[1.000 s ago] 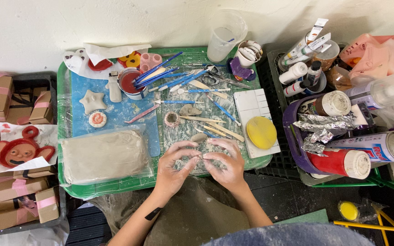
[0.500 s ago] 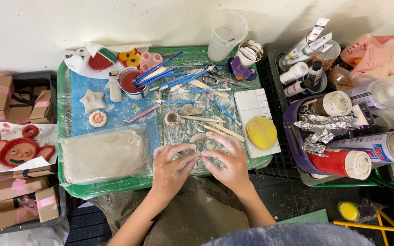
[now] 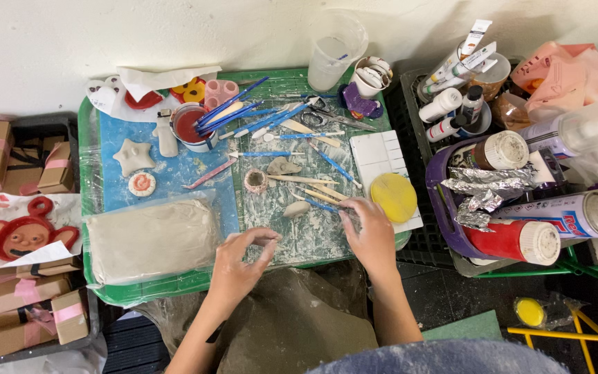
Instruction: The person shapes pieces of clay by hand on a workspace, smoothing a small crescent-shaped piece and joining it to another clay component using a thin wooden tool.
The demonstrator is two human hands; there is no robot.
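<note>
Over green plastic tray (image 3: 91, 208): left hand (image 3: 238, 266) fingers (image 3: 263, 239) pinched, contents unclear; right hand (image 3: 369, 232) fingers grasping blue-handled modelling tool (image 3: 321, 205), near small grey clay lump (image 3: 296, 208), kept within reach.

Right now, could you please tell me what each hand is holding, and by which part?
The left hand pinches something small between its fingertips, too small to identify. The right hand reaches among the wooden sticks; no grip is visible.

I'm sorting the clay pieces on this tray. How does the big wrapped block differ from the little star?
The wrapped clay block is large, rectangular and covered in clear plastic; the star is small, five-pointed and bare. The block is grey-tan, the star paler. Both lie flat on the green tray, left of the hands.
</note>
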